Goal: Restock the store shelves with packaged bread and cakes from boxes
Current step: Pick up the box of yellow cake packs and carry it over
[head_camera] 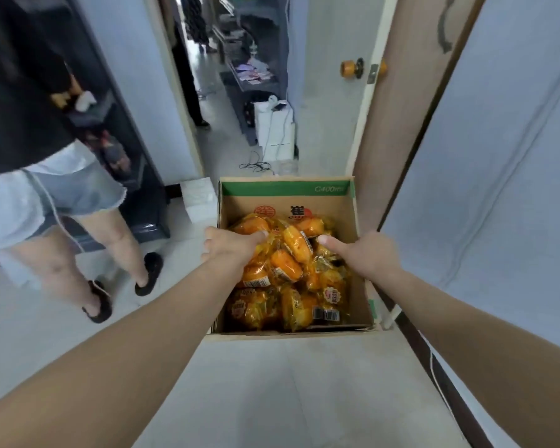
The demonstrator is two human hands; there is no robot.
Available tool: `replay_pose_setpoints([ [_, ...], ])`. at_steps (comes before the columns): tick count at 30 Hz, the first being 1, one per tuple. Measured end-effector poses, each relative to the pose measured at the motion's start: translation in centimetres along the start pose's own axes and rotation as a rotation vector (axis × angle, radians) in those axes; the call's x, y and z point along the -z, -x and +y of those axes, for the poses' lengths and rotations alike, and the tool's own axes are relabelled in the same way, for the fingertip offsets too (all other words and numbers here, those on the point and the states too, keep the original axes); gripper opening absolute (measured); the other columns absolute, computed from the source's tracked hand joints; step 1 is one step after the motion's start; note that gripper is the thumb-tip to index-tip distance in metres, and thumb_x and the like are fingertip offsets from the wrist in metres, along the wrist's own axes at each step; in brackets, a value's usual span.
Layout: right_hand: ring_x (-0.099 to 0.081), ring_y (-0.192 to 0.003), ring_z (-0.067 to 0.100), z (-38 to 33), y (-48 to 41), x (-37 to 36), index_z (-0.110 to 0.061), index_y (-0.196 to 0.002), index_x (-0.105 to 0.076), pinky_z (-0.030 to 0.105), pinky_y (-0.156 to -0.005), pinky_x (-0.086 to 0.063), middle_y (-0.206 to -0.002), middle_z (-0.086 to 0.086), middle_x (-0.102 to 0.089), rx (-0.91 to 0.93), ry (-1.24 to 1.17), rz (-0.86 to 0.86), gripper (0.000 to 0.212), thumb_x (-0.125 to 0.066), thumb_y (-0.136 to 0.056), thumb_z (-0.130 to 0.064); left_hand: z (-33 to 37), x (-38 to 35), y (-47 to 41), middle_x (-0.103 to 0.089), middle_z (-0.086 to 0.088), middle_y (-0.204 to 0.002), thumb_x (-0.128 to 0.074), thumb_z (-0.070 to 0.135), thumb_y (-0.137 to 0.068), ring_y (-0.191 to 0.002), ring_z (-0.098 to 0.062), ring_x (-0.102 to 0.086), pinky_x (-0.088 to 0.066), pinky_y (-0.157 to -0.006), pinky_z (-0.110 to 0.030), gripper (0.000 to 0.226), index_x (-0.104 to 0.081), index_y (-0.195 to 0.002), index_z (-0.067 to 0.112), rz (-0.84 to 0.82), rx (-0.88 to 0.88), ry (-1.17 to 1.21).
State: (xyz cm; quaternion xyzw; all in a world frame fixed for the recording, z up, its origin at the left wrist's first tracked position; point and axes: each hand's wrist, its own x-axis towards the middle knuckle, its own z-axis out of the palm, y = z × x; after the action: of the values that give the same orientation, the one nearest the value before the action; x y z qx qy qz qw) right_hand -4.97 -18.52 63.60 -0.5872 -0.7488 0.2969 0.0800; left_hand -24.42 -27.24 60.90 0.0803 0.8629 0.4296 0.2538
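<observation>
An open cardboard box [286, 197] with a green band on its far wall sits in front of me, above the floor. It is filled with several orange-wrapped packaged cakes [291, 276]. My left hand [230, 244] grips the box's left wall, thumb inside over the packs and fingers outside. My right hand [366, 250] grips the right wall the same way, thumb pointing in over the cakes. Both forearms reach in from the bottom corners.
A person in denim shorts and dark sandals [78, 240] stands close at the left. A brown door with an orange knob [351, 67] stands ajar at the right. Ahead runs a narrow corridor with a white box [274, 130], cables on the floor and dark shelving [249, 76].
</observation>
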Motion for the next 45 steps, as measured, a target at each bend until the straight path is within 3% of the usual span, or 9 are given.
replay_pose_setpoints([
  [6,-0.059,-0.076,0.022,-15.5,2.6,-10.5,-0.012,-0.078,-0.055,0.028,-0.059,-0.044,-0.081,0.004,-0.061,0.270,0.104,-0.186,0.066,-0.055,-0.069,-0.077,-7.1,16.3,-6.5,-0.041,-0.013,-0.140,-0.084,0.052,-0.054,-0.128,-0.036,-0.041,-0.039,-0.104,-0.052,0.107,-0.026,-0.135,0.014,0.250,0.198,0.134],
  [11,-0.056,-0.072,0.020,-28.1,7.3,-20.4,-0.015,-0.069,-0.051,0.024,-0.047,-0.034,-0.075,0.000,-0.056,0.467,0.164,-0.294,0.059,-0.057,-0.071,-0.074,-14.5,30.4,-10.0,-0.043,-0.013,-0.137,-0.085,0.046,-0.057,-0.126,-0.035,-0.044,-0.041,-0.104,-0.050,0.101,-0.028,-0.134,0.014,0.418,0.309,0.232],
  [17,-0.065,-0.081,0.024,-40.8,12.9,-31.2,-0.012,-0.094,-0.066,0.026,-0.056,-0.046,-0.083,0.003,-0.064,0.708,0.251,-0.401,0.072,-0.058,-0.066,-0.078,-22.1,44.0,-12.0,-0.044,-0.016,-0.136,-0.087,0.041,-0.056,-0.126,-0.035,-0.045,-0.042,-0.103,-0.050,0.100,-0.029,-0.131,0.010,0.619,0.465,0.294],
  [22,-0.063,-0.090,0.025,-49.6,16.4,-39.2,-0.012,-0.109,-0.065,0.035,-0.075,-0.055,-0.098,0.005,-0.066,0.858,0.265,-0.532,0.079,-0.061,-0.064,-0.077,-27.0,52.2,-13.9,-0.043,-0.014,-0.136,-0.087,0.042,-0.055,-0.124,-0.035,-0.045,-0.044,-0.101,-0.049,0.104,-0.026,-0.134,0.014,0.755,0.590,0.401],
  [27,-0.057,-0.076,0.021,-58.0,18.9,-45.1,-0.013,-0.093,-0.062,0.024,-0.050,-0.037,-0.082,0.002,-0.058,1.059,0.373,-0.670,0.061,-0.059,-0.073,-0.071,-29.9,58.5,-16.4,-0.041,-0.014,-0.139,-0.086,0.043,-0.058,-0.126,-0.035,-0.043,-0.043,-0.102,-0.050,0.106,-0.023,-0.138,0.016,0.897,0.721,0.459],
  [32,-0.057,-0.077,0.019,-67.3,22.0,-50.8,-0.017,-0.066,-0.043,0.021,-0.047,-0.034,-0.072,-0.002,-0.050,1.214,0.400,-0.768,0.055,-0.060,-0.074,-0.069,-31.6,65.4,-18.7,-0.039,-0.014,-0.141,-0.084,0.044,-0.061,-0.128,-0.036,-0.042,-0.042,-0.103,-0.052,0.108,-0.019,-0.142,0.017,1.051,0.791,0.554],
  [35,-0.056,-0.076,0.019,-72.2,24.6,-53.6,-0.014,-0.070,-0.047,0.022,-0.048,-0.035,-0.068,-0.003,-0.049,1.290,0.415,-0.808,0.056,-0.060,-0.074,-0.068,-32.7,69.6,-19.6,-0.039,-0.013,-0.142,-0.084,0.044,-0.062,-0.128,-0.036,-0.041,-0.042,-0.103,-0.052,0.108,-0.018,-0.143,0.017,1.115,0.827,0.594],
  [39,-0.060,-0.081,0.021,-78.1,28.3,-59.1,-0.012,-0.091,-0.057,0.024,-0.054,-0.042,-0.085,0.002,-0.059,1.386,0.431,-0.831,0.062,-0.059,-0.072,-0.071,-35.2,75.4,-21.4,-0.037,-0.014,-0.142,-0.083,0.043,-0.064,-0.129,-0.035,-0.041,-0.042,-0.104,-0.050,0.107,-0.017,-0.143,0.015,1.186,0.842,0.643],
  [45,-0.063,-0.090,0.024,-86.3,34.8,-68.0,-0.008,-0.100,-0.061,0.032,-0.070,-0.054,-0.097,0.006,-0.063,1.430,0.431,-0.850,0.070,-0.061,-0.070,-0.071,-40.7,85.0,-25.0,-0.038,-0.015,-0.142,-0.083,0.040,-0.065,-0.129,-0.035,-0.040,-0.040,-0.105,-0.049,0.107,-0.015,-0.144,0.013,1.218,0.863,0.716],
])
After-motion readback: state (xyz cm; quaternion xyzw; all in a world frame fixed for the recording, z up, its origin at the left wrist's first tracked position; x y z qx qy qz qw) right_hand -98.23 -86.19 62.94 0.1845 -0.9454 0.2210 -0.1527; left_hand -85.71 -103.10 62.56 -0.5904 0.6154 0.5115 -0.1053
